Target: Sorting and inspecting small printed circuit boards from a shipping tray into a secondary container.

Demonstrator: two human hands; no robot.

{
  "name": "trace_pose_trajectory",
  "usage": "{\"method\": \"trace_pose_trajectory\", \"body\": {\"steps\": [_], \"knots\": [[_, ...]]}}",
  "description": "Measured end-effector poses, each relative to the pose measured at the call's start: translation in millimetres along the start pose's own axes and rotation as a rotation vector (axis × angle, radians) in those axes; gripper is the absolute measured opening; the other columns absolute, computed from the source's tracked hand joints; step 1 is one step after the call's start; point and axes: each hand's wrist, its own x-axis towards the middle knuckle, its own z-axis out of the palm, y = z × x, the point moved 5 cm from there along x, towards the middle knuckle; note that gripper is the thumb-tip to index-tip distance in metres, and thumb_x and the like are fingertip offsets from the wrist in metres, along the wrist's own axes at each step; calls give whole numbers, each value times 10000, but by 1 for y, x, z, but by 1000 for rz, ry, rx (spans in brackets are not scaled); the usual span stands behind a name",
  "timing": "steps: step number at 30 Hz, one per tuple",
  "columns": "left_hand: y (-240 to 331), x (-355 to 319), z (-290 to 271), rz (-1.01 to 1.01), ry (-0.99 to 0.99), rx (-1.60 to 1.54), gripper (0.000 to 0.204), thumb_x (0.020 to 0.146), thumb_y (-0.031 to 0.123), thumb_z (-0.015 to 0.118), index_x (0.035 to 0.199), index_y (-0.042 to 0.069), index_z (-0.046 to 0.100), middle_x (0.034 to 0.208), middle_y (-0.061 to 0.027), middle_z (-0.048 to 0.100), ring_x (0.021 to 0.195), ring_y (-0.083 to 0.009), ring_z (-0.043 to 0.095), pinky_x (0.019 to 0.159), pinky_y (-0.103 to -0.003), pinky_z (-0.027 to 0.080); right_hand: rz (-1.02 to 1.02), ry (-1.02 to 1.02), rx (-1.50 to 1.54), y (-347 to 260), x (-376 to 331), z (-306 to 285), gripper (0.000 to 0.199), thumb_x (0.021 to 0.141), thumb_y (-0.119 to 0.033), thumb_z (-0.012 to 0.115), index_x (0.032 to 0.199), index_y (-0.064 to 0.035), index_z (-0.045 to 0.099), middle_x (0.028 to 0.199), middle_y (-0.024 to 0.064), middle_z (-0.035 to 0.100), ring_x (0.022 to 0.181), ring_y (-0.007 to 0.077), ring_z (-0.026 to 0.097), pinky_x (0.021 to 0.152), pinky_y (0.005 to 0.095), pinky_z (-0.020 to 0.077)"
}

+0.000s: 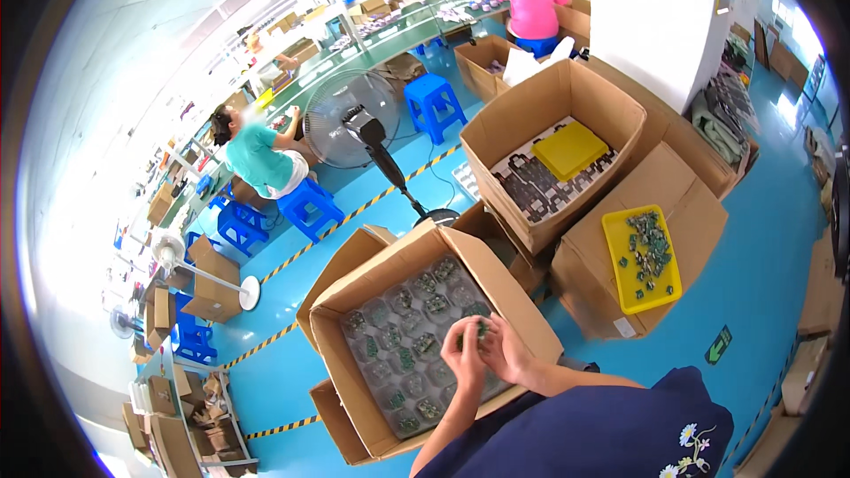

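Observation:
My left hand (465, 352) and my right hand (506, 350) are close together over the near right part of an open cardboard box (531, 314). Fingers of both hands are bent around a small green piece (482, 328), which looks like a circuit board; my fingers partly cover it. Below them, inside the box, lies a clear plastic tray (381, 370) with rows of round-cornered pockets. Several pockets hold small green boards (406, 357). My hands and forearms hide part of the tray's near right side.
Right of the box, a yellow tray (627, 296) of small green parts rests on a closed carton (580, 274). Behind stands an open carton (496, 137) with a yellow tray (569, 150) inside. A floor fan (390, 168) stands beyond my box. People sit at green benches farther off.

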Motion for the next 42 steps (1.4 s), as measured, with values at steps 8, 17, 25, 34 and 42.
{"method": "trace_pose_trajectory", "body": {"steps": [8, 17, 25, 34, 42], "knots": [[10, -11, 148, 692, -366, 582, 31, 791, 30, 645, 773, 18, 623, 857, -109, 641, 903, -268, 615, 931, -416, 411, -152, -52, 404, -107, -33, -24, 311, 949, -326, 384, 1019, -94, 579, 1011, 45, 603, 967, 152, 581, 894, 305, 462], [-29, -41, 266, 578, -627, 502, 357, 807, 85, 633, 1138, -9, 537, 1163, -176, 566, 1138, -340, 508, 996, -424, 374, -367, -152, 651, -202, -30, -166, 230, 880, -270, 481, 917, -79, 605, 892, 81, 637, 842, 237, 604, 779, 409, 510], [-34, -56, 205, 271, -608, 212, 171, 859, -68, 544, 1003, -5, 611, 963, -114, 639, 833, -162, 621, 734, -260, 489, -936, 719, 102, -315, -65, -378, 254, 895, -225, 494, 1009, -45, 633, 958, 71, 649, 895, 190, 612, 779, 314, 486], [18, 2, 0, 341, 363, 271, 180, 886, 48, 569, 1059, 0, 569, 928, -96, 608, 683, -125, 548, 646, -241, 465, -942, 1096, -993, -344, -17, -352, 338, 908, -222, 532, 1091, 42, 638, 1094, 148, 656, 1009, 239, 617, 878, 320, 466], [-8, 12, -117, 12, 456, 534, 269, 843, 91, 615, 1105, 46, 581, 957, -43, 638, 855, -112, 564, 750, -261, 446, -743, 504, -818, -213, 29, -162, 228, 950, -138, 483, 1073, -23, 637, 1014, 56, 639, 906, 126, 596, 766, 252, 492]]}}
